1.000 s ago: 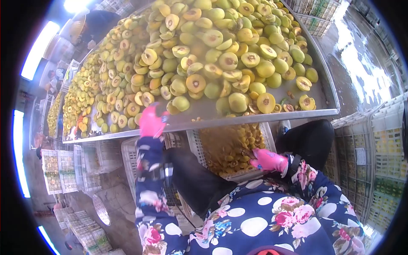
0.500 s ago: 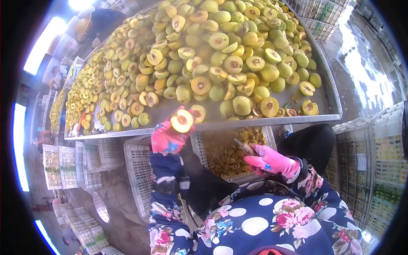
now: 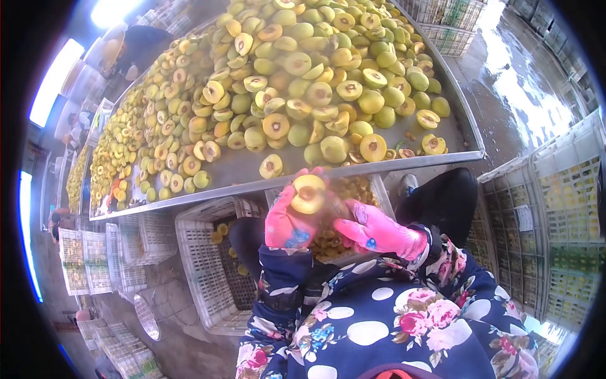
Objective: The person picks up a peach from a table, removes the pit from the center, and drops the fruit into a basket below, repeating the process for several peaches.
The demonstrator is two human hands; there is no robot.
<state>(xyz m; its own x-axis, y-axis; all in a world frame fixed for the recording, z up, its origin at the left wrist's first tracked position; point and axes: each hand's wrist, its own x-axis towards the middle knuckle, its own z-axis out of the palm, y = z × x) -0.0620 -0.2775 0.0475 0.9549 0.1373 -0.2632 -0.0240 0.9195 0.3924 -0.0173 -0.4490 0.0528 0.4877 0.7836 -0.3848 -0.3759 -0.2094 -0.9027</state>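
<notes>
My left hand (image 3: pixel 287 224), in a pink glove, is clamped on 1 peach half (image 3: pixel 308 193), cut face up, held just below the front edge of the metal surface (image 3: pixel 252 165). My right hand (image 3: pixel 372 228), also gloved, touches the fruit's right side; whether it is closed on anything I cannot tell. Directly beneath both hands sits a white crate (image 3: pixel 384 197) of peach pieces. A second crate (image 3: pixel 203 265) stands to its left. Halved peaches (image 3: pixel 303 82) cover the surface.

Bright daylight, fisheye-warped edges, glare on the wet floor (image 3: pixel 530 82).
</notes>
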